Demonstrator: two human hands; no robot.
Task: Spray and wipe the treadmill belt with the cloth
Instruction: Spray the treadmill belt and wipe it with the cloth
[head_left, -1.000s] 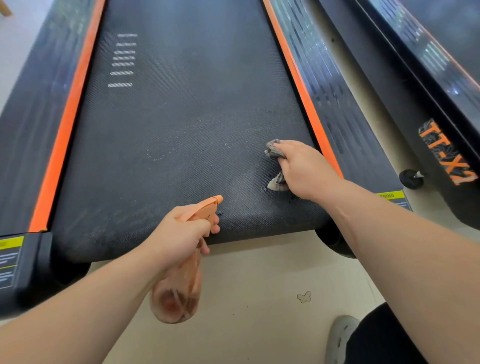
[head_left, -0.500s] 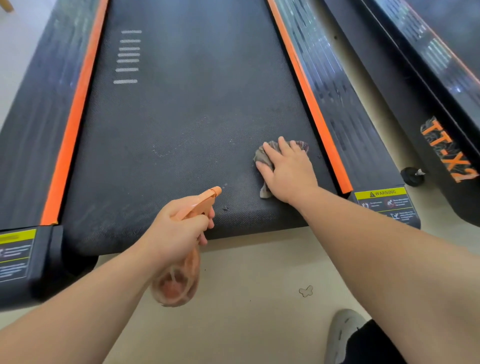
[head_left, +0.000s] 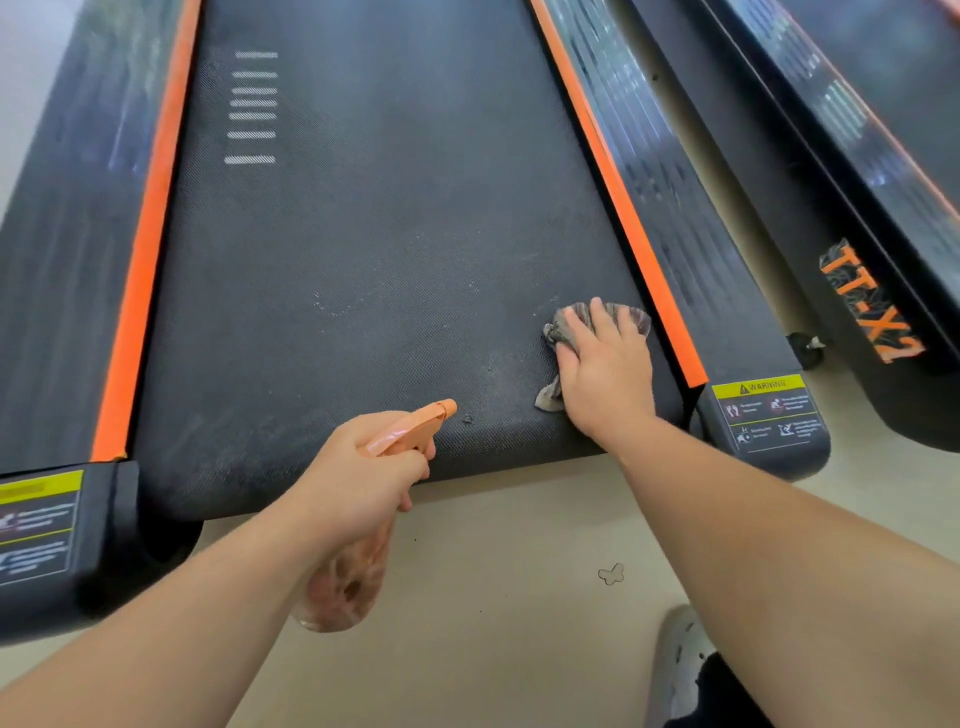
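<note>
Two treadmills in view. The one I work on has a wide black textured treadmill belt (head_left: 374, 249) filling most of the frame; the second black treadmill (head_left: 857, 171) lies to the right, well apart from my hands, with orange lettering on its side.

Belt flanked by two orange edge strips (head_left: 613, 182), one per side, and two black side rails (head_left: 675, 208) outside those. Seven short white dashes (head_left: 252, 104) printed on the belt, upper left, stacked in one column. Two yellow warning labels (head_left: 761, 387), one on each rear end cap.

Pale floor (head_left: 493, 597) below the belt's rear edge, with one small butterfly-shaped mark (head_left: 611, 573) on it. One grey perforated shoe (head_left: 680, 660) at the bottom right.

My right hand (head_left: 605, 374) lies flat, fingers spread, pressing one crumpled grey cloth (head_left: 558, 332) onto the belt near its right rear corner, just beside the right orange strip. Cloth shows beyond my fingertips and beside my thumb; the rest is under the palm.

My left hand (head_left: 363, 473) is closed around the neck of one translucent orange spray bottle (head_left: 343, 582), held over the belt's rear edge. Nozzle points forward over the belt; bottle body hangs over the floor. Cannot tell whether the trigger is squeezed.

Faint pale smears and specks on the belt between the two hands
</note>
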